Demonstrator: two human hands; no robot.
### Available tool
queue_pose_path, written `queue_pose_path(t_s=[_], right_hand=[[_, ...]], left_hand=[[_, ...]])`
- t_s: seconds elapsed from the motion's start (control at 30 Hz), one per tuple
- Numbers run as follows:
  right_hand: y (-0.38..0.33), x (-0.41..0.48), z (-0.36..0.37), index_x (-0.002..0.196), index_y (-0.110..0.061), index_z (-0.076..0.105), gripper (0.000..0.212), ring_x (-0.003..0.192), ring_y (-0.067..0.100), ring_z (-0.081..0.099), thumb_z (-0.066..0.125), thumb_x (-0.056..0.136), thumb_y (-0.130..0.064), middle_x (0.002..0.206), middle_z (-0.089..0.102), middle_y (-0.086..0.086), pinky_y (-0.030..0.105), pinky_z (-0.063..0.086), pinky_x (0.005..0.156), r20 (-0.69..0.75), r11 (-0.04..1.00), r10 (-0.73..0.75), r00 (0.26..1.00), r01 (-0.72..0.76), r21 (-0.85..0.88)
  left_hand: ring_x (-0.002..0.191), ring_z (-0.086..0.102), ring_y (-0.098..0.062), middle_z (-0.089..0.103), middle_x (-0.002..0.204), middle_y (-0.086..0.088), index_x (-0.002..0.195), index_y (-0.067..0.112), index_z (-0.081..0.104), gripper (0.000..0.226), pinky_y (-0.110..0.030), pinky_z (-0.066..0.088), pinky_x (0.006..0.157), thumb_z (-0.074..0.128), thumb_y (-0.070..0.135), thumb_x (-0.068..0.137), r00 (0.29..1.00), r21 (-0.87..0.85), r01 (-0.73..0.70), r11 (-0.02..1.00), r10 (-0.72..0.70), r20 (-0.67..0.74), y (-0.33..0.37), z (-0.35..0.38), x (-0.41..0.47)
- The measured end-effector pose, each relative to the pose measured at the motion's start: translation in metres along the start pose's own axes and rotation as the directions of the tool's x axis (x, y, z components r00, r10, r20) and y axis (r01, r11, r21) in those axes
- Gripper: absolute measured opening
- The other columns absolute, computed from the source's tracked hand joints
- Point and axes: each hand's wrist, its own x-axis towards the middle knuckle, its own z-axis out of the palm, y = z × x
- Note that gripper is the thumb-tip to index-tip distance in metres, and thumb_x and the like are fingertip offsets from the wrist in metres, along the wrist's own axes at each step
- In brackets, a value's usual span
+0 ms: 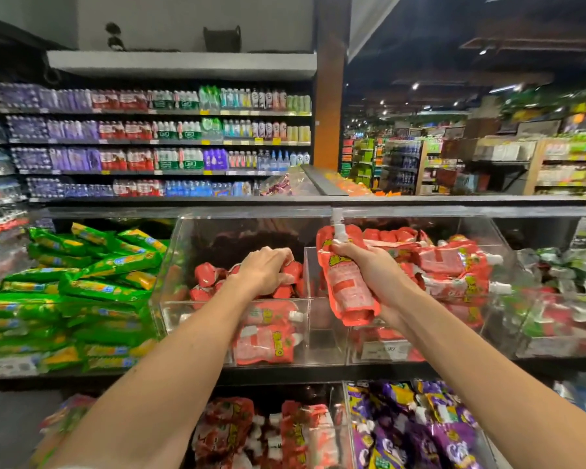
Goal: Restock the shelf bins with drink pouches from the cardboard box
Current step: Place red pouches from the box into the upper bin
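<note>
Head view showed a red drink pouch point(351, 286) held upright in the right hand point(374, 270), its white spout pointing up above the knuckles. The right hand's fingers were wrapped round the pouch's upper half, just under the spout. The pouch hung in front of the divider between two clear bins on the shelf.

Beside it, the left hand point(264, 270) reached down into the clear bin point(197, 316), palm down. Its fingers were curled over a cluster of red pouches point(293, 270) and gripped them. More of the same pouches lay below that hand, against the bin's front wall.

Behind and outward of the right hand, a second bin point(379, 350) was piled with matching red pouches, white spouts sticking out sideways.

Outward of the left hand lay a heap of green packets point(82, 292). Below both forearms, a lower shelf held darker red pouches point(244, 431) under the left arm and purple pouches point(420, 428) under the right.

Far beyond both hands, tall shelves of bottled drinks point(149, 130) lined the back wall.
</note>
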Motion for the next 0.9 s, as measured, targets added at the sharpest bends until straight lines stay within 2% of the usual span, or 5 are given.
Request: queue_pose_path(t_s=[0.3, 0.43, 0.57, 0.7, 0.9], right_hand=[[0.006, 0.011, -0.016, 0.113, -0.001, 0.061, 0.028, 0.052, 0.016, 0.066, 0.065, 0.094, -0.022, 0.067, 0.068, 0.005, 0.026, 0.052, 0.047, 0.107, 0.999, 0.029, 0.994, -0.027, -0.022], [0.006, 0.012, -0.015, 0.11, -0.001, 0.062, 0.028, 0.049, 0.016, 0.064, 0.064, 0.094, -0.024, 0.063, 0.067, 0.004, 0.026, 0.051, 0.045, 0.139, 0.998, 0.056, 0.989, -0.051, -0.043], [0.007, 0.013, -0.004, 0.099, -0.003, 0.063, 0.022, 0.047, 0.016, 0.063, 0.062, 0.095, -0.024, 0.062, 0.066, 0.005, 0.024, 0.05, 0.043, 0.144, 0.997, 0.08, 0.986, -0.078, -0.019], [0.005, 0.014, 0.015, 0.105, -0.002, 0.062, 0.022, 0.053, 0.018, 0.065, 0.06, 0.096, -0.022, 0.069, 0.067, 0.009, 0.03, 0.055, 0.048, 0.143, 0.993, 0.063, 0.988, -0.076, 0.085], [-0.01, 0.022, 0.06, 0.097, -0.003, 0.059, 0.024, 0.048, 0.016, 0.066, 0.049, 0.102, -0.023, 0.063, 0.07, 0.008, 0.026, 0.054, 0.042, 0.126, 0.965, 0.079, 0.989, -0.108, 0.238]], left_hand=[[0.132, 0.041, -0.026, 0.057, 0.134, -0.002, 0.14, 0.028, 0.048, 0.052, -0.054, 0.032, 0.105, 0.062, 0.047, 0.093, 0.992, 0.175, 0.067, 0.982, -0.084, 0.091, 0.008, -0.003, 0.0], [0.141, 0.034, -0.027, 0.046, 0.149, -0.003, 0.147, 0.029, 0.042, 0.061, -0.055, 0.033, 0.11, 0.063, 0.043, 0.092, 0.987, 0.063, 0.126, 0.99, -0.132, 0.096, 0.003, -0.013, -0.015], [0.126, 0.052, -0.02, 0.06, 0.134, -0.002, 0.131, 0.024, 0.06, 0.043, -0.04, 0.043, 0.107, 0.069, 0.024, 0.089, 0.996, -0.196, 0.013, 0.98, -0.03, -0.085, -0.001, -0.043, -0.035], [0.089, 0.069, -0.018, 0.073, 0.102, -0.005, 0.114, 0.022, 0.065, 0.019, -0.033, 0.058, 0.081, 0.066, 0.019, 0.095, 0.999, -0.746, -0.021, 0.666, -0.023, -0.049, 0.008, -0.075, -0.07], [0.079, 0.072, -0.014, 0.071, 0.107, -0.008, 0.133, 0.022, 0.045, 0.048, -0.038, 0.061, 0.075, 0.068, 0.03, 0.091, 0.991, -0.916, 0.093, 0.391, 0.053, 0.123, 0.001, -0.093, -0.103]])
